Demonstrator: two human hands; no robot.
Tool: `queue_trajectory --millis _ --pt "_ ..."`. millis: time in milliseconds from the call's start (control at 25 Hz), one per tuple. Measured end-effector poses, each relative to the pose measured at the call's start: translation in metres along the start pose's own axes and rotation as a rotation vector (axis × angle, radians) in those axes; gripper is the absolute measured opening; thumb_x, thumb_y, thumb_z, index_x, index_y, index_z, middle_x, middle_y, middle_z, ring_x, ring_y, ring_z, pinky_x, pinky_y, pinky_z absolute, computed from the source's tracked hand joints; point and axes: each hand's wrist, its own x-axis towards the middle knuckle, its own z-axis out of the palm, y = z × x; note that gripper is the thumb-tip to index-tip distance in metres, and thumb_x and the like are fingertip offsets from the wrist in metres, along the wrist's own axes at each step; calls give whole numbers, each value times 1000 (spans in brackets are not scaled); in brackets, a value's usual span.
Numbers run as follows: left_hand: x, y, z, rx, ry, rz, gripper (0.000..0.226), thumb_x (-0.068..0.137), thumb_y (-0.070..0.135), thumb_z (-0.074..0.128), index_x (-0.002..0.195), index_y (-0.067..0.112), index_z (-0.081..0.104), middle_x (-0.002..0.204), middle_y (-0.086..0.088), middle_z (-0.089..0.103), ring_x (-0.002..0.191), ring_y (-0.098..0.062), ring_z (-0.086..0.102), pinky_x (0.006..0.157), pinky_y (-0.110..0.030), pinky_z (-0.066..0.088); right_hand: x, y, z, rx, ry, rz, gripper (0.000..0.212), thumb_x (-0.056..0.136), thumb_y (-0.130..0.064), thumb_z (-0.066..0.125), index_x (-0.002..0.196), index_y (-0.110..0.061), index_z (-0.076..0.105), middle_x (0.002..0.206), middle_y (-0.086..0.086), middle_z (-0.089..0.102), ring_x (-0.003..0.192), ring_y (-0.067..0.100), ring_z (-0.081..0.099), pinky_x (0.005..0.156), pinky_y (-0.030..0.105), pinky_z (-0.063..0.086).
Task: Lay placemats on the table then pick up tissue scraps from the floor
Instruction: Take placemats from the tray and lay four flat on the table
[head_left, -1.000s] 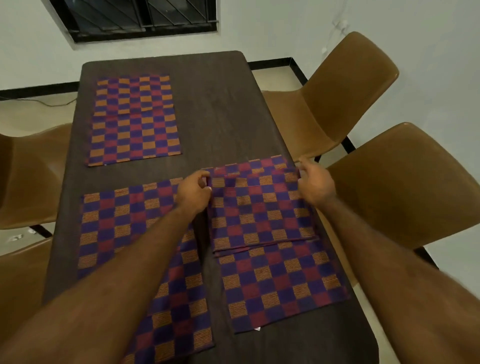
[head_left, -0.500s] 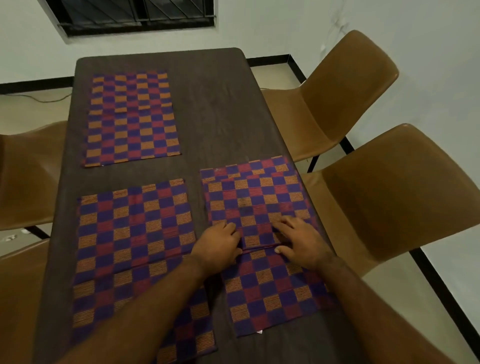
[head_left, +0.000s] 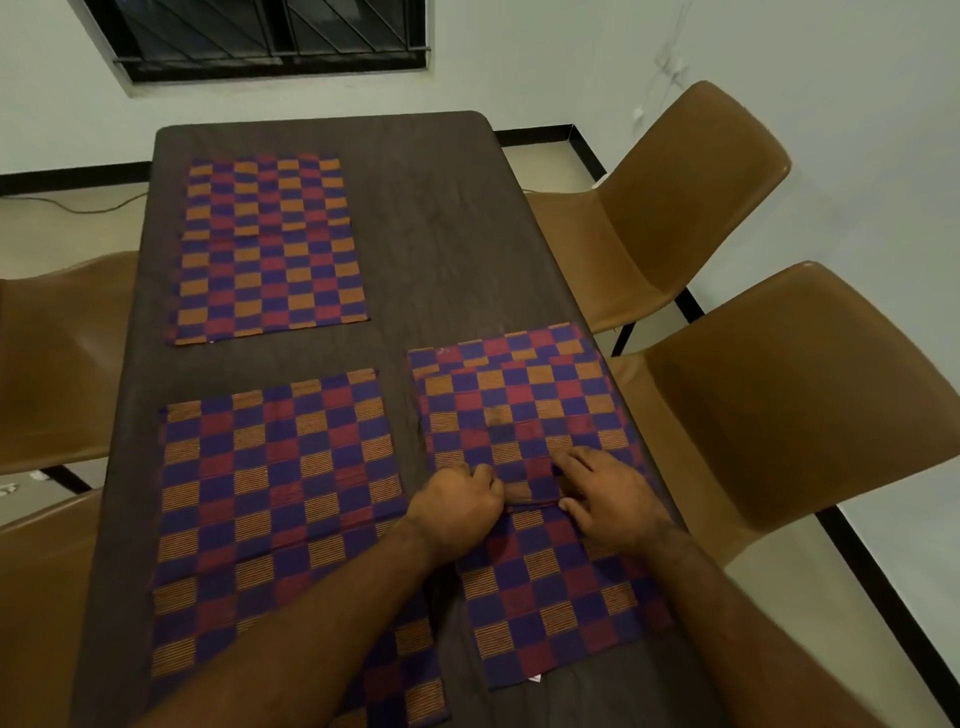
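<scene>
Dark table (head_left: 441, 234): upper placemat (head_left: 519, 405), table's right side, looks thin, limp, light; left hand (head_left: 457, 512), right hand (head_left: 610, 501) pinch its near edge; better held by corners.

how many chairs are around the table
4: far right chair, near right chair, far left chair, near left chair; the left two are cut off by the frame. Others may sit out of view.
</scene>
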Motion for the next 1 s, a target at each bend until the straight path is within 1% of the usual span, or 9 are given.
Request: queue_trajectory --millis 120,280,360,440,560,640,800,880,1000 --pt "5 -1 -2 -5 -31 3 21 104 23 50 116 9 58 106 -13 66 83 -30 64 63 -41 51 0 -5 4 -43 7 12 59 92 -40 57 146 -23 40 139 0 54 121 23 56 91 43 55" --pt "18 -11 -12 -122 56 -119 21 105 35 46 111 17 56 94 -3 68 69 -18 54 59 -35 43 0 -17 3 -124 58 47 52 94 -27 54 144 -20 44 132 3 63 106 25 66 77 41 58" --pt "19 -17 -13 -179 86 -100 19 103 36 47 111 19 52 93 -2 68 69 -16 49 62 -34 40 2 -18 -1 -137 51 108 54 92 -25 57 145 -22 45 124 1 67 100 25 67 76 40 57" --pt "15 -21 -12 -227 79 -74 21 101 37 54 115 22 48 103 -3 66 82 -19 56 74 -37 46 4 -14 -9 -155 29 172 54 91 -24 59 143 -25 45 113 0 70 96 24 67 79 39 55" --pt "13 -27 -15 -268 47 -130 31 97 35 59 124 24 48 119 -3 62 109 -24 59 97 -45 47 8 -1 -28 -193 -14 260 33 93 -25 55 126 -29 56 105 0 68 93 23 66 79 37 55" --pt "15 -33 -21 -222 87 -146 33 95 31 60 124 20 49 116 -5 64 105 -28 62 94 -45 48 14 7 -45 -245 -48 284 23 93 -26 52 115 -28 60 100 1 67 91 24 65 75 35 54" --pt "27 -55 -44 -199 157 -171 23 97 34 54 113 18 50 98 -5 68 85 -28 66 75 -39 47 43 21 -84 -272 -59 319 18 95 -30 52 111 -29 62 98 -1 69 90 22 67 74 33 54" --pt "40 -77 -57 -152 124 -243 21 96 35 56 110 19 56 99 -5 70 87 -28 66 72 -38 46 68 26 -102 -252 -67 339 17 96 -27 52 109 -26 63 99 0 70 89 22 68 75 34 56" --pt "64 -115 -74 -105 76 -429 21 95 34 60 102 17 71 102 -8 72 98 -31 68 76 -39 53 110 31 -122 -200 -74 337 20 94 -19 52 107 -20 66 102 6 69 93 28 69 81 39 58"
